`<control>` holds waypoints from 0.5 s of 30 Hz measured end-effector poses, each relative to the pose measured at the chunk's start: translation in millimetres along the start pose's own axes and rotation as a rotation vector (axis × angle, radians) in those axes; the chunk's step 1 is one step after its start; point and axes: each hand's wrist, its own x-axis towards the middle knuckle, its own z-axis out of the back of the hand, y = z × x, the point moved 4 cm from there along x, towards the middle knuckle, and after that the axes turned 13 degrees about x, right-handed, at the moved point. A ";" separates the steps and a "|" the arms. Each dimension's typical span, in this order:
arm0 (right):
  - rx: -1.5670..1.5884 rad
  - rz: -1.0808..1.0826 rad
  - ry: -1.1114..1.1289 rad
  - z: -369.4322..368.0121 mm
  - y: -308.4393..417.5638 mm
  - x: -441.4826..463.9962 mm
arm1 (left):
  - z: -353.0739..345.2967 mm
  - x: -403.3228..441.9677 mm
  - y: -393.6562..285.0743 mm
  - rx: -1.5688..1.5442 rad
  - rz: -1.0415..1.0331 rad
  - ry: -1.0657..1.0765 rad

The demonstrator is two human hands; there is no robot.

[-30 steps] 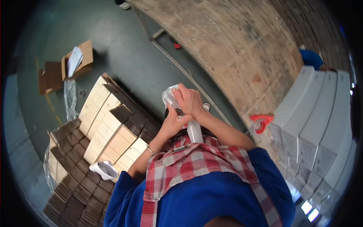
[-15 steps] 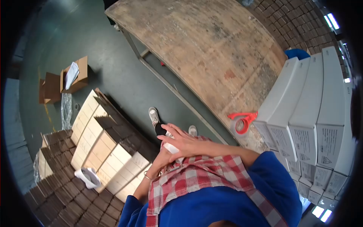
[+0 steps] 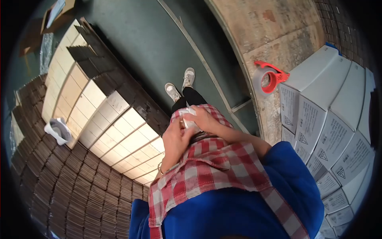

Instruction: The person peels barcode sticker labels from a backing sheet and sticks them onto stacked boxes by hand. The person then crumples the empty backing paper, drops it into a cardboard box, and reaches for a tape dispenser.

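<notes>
In front of the red-and-white checked apron (image 3: 215, 159), my left hand (image 3: 174, 140) is closed with its fingers curled at a small crumpled white piece (image 3: 190, 122), paper or thin plastic. My right hand (image 3: 205, 120) pinches the same piece from the other side, its fingertips close to the left hand's. The fingers hide part of the piece. To the right, a red tape dispenser (image 3: 278, 77) with a roll of clear tape lies on the wooden table (image 3: 264, 42), away from both hands.
Stacked white printed boxes (image 3: 318, 115) stand on the right beside the table. At left are stacks of brown flat cardboard (image 3: 91, 187) and pale cartons (image 3: 115, 131). A white tape dispenser (image 3: 57, 131) rests on the cardboard. An open brown box (image 3: 59, 16) is on the floor (image 3: 131, 24).
My right hand, earlier spread over the left with fingers extended, has drawn in to pinch the white piece. The view has turned and shifted, showing more of the cardboard stacks and less table.
</notes>
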 end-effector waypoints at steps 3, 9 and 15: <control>0.843 -0.202 0.029 -28.4 -55.7 20.2 | -18.6 -5.2 -3.4 0.205 -0.281 -0.077; 0.995 -0.315 -0.004 -30.0 -122.5 13.5 | -101.0 27.5 98.7 0.012 -0.295 -0.081; 0.961 -0.422 -0.585 90.3 -325.8 67.7 | -215.7 35.8 175.2 0.309 -0.071 -0.109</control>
